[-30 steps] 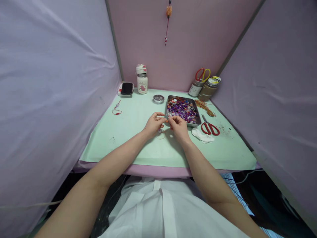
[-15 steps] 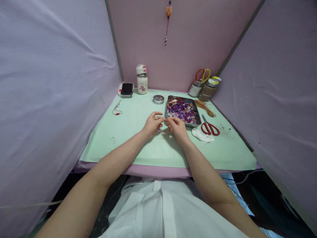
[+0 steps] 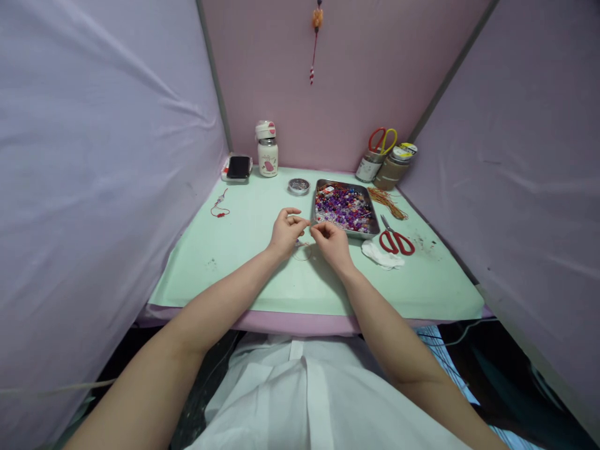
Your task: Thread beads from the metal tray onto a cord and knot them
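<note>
Over the middle of the table, my left hand (image 3: 285, 232) pinches a thin, pale cord (image 3: 304, 258) between thumb and forefinger. A loop of the cord hangs below the fingers, with small purplish beads near the left palm. My right hand (image 3: 332, 242) is closed in a pinch at the same cord, its fingertips just right of the left ones. The exact spot between the fingertips is too small to make out. Right behind my right hand stands a metal tray (image 3: 370, 236) of mostly purple loose beads.
Red-handled scissors (image 3: 396, 242) and a crumpled white tissue (image 3: 382, 255) lie to the right. Behind are a cord bundle (image 3: 387, 203), jars (image 3: 392, 170), a round tin (image 3: 299, 186), a bottle (image 3: 268, 156) and a phone (image 3: 239, 167). A red beaded bracelet (image 3: 220, 205) lies left.
My right fingertips have shifted slightly left and the two hands' pinches remain close together. The whole view has moved a little; other things stay where they were.
</note>
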The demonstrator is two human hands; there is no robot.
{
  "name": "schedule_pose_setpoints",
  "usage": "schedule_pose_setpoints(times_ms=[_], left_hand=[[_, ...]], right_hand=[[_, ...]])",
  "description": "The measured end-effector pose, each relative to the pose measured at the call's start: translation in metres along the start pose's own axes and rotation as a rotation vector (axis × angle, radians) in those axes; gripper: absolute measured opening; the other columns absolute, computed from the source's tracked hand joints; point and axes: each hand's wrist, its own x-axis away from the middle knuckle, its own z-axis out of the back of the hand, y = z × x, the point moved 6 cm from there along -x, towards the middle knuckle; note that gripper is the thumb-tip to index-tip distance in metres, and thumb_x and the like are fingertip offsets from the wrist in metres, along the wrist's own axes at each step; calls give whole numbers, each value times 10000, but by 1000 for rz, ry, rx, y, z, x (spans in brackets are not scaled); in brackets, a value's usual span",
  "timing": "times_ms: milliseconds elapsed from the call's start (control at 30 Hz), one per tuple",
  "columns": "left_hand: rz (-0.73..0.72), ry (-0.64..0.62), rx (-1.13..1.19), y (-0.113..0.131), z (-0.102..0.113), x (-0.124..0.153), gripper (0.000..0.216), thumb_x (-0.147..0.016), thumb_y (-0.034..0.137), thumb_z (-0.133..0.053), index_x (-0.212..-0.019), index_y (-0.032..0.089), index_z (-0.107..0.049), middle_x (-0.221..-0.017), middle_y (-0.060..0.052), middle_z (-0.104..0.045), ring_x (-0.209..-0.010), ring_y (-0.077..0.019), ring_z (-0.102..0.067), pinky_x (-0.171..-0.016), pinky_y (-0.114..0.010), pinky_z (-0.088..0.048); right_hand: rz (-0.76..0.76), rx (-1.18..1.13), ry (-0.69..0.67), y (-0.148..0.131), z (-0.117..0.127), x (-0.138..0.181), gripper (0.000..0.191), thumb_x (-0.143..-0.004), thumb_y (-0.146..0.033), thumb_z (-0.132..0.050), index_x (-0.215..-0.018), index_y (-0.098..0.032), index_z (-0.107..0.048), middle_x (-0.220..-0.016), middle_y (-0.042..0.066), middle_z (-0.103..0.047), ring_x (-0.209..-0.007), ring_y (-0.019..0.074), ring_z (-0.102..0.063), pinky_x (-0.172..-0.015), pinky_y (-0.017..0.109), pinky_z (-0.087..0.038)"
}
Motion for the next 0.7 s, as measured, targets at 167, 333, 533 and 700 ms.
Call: schedule_pose_setpoints(times_ms=[167, 333, 533, 700], left_hand=[[-66, 11, -116, -1, 3, 0, 369, -671, 164, -673, -972, 203, -462, -658, 56, -578, -550, -75, -497, -543, -195, -393], [-69, 1, -172, 0, 2, 2, 389, -668, 170, -662, -993, 205, -450, -658, 63, -563, -546, -79, -489, -495, -178, -369], [-97, -32, -184, 3, -1, 4, 382, -685, 178, -648, -1005, 204, -443, -669, 59, -575, -543, -76, -490, -505, -182, -372], [-71, -69, -175, 2, -3, 4, 382, -699, 197, -650, -1019, 210, -442, -696, 56, -580, -542, -77, -488, -499, -192, -368]], right_hand=[[196, 201, 66, -10, 3, 3, 151, -833, -287, -534, -727, -194, -587, -711, 9, -603, -619, 136, -507, -645, 273, -407], [310, 326, 68, -17, 3, 6, 137, -871, -247, -499, -763, -199, -569, -771, 24, -596, -635, 139, -502, -662, 282, -401], [323, 297, 72, -19, 4, 6, 144, -880, -258, -501, -767, -202, -570, -787, 31, -577, -663, 148, -499, -661, 287, -410], [242, 164, 103, -10, 8, 1, 134, -846, -287, -548, -750, -199, -583, -763, 22, -582, -657, 145, -508, -656, 290, -424]])
